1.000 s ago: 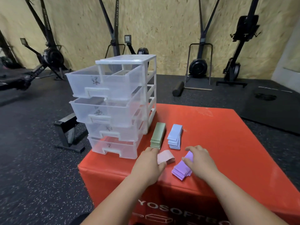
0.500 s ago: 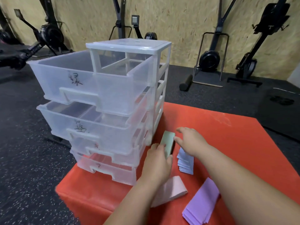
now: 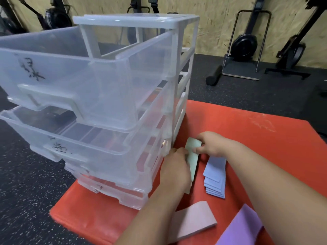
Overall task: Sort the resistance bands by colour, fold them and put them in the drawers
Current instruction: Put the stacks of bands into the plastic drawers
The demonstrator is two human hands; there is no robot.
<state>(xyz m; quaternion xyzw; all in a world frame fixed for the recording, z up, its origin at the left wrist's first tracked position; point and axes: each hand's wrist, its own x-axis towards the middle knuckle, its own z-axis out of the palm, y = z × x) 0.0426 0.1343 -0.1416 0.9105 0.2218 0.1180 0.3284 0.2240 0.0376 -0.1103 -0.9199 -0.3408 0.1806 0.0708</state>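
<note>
Pale green bands [image 3: 193, 157] lie between the left hand [image 3: 177, 172] and right hand [image 3: 214, 145], with light blue bands [image 3: 215, 175] beside the right wrist. A pink band [image 3: 192, 221] and purple bands [image 3: 242, 227] lie by the forearms, on a red box [image 3: 247, 124].

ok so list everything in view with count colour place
drawer unit: one, clear, left on box, four drawers pulled out
green bands: one stack, pale green, beside unit
blue bands: one fanned stack, blue, right of green
pink band: one, pink, box's near side
purple bands: one pile, purple, bottom right
box: one, red, under unit and bands
foam roller: one, black, floor behind
left hand: one, grips green bands' near side
right hand: one, pinches their far end
</note>
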